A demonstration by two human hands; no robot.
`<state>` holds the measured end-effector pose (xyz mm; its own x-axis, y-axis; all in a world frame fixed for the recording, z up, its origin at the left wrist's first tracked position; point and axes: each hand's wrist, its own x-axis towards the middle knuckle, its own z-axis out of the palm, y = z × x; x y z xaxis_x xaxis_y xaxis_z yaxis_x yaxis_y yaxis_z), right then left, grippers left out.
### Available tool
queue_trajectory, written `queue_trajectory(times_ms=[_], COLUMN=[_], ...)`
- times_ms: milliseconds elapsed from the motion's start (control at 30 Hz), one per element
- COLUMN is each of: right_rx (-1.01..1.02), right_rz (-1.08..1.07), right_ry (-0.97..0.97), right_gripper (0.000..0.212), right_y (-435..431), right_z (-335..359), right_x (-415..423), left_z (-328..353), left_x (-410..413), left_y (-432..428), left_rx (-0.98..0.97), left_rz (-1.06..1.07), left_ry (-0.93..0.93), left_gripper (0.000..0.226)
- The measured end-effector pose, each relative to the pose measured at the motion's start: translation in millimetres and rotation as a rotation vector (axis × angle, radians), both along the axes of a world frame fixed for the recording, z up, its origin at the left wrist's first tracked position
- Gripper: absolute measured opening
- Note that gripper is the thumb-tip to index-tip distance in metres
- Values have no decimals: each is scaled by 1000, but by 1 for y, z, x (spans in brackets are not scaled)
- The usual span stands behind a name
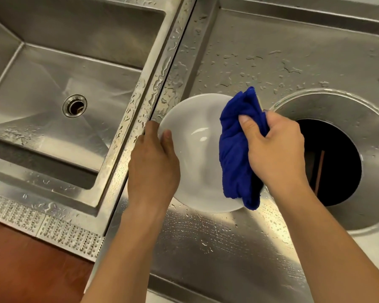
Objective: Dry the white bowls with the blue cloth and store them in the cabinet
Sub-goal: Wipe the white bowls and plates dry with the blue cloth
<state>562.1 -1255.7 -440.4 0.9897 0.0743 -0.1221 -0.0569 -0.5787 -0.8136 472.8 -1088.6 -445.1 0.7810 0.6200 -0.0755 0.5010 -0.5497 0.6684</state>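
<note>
1. White bowl (195, 149): held up over the wet steel counter (217, 248), tipped so its open side faces the camera. Round, so no long axis to speak of. Only one bowl in view.
2. Blue cloth (239, 149): bunched, draped over the bowl's right rim and hanging down across the right part of the inside. The left and centre of the inside are bare, with highlights that could be glaze or water; cannot tell.
3. Left hand (155, 162): clamped on the bowl's left rim, thumb inside the lip, fingers behind. It carries the bowl.
4. Right hand (276, 154): closed round the cloth, pressing it at the right rim.
5. Key relation: the bowl sits between the two hands, left hand steadying, right hand working. The unwiped area lies leftward of the cloth, toward the left thumb, so the next wipe likely sweeps that way or the left hand turns the bowl.
6. Surroundings: empty sink basin (64, 95) to the left, round dark opening (333, 162) in the counter to the right, droplets all over the steel. No cabinet in view.
7. Judgement: drying under way; storing not yet begun.
</note>
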Motion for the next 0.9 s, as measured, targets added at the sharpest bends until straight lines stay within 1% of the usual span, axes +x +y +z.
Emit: queue_trajectory(times_ms=[67,133,167,233,300,367,467,567,667,733,800,900], right_rx=[1,-16,-17,-6,3,7,13,51,52,98,129,130], right_rz=[-5,-7,-7,-11,2,12,10,13,18,-4,-34,-37], right_ry=[-7,-24,-36,-70,-95,-105,-106,-74,-60,-28,1,-17], right_gripper=[38,37,37,34,23,18,23,17,18,17,22,28], right_y=[0,1,1,2,2,4,3,0,-3,-3,-2,-1], right_z=[-1,-2,-2,-3,-4,-4,-5,-7,-9,-10,-9,-9], right_x=[0,-1,-1,-1,-2,-3,-4,0,0,-1,-1,-4], left_z=[-2,-4,-4,-8,-9,-7,-4,-5,-5,-5,-5,-6], left_x=[2,3,3,4,3,4,5,9,14,15,16,13], left_y=[0,-1,-1,0,-1,-2,-2,0,-1,0,3,4], left_rx=[7,9,18,23,27,32,41,58,88,22,-37,-18], left_rz=[7,9,11,12,16,-1,-20,-15,-17,-50,-76,-78], left_ry=[-13,-11,-7,-2,-3,-6,8,57,115,99,107,123], left_gripper=[14,3,5,2,12,26,38,40,40,40,41,41])
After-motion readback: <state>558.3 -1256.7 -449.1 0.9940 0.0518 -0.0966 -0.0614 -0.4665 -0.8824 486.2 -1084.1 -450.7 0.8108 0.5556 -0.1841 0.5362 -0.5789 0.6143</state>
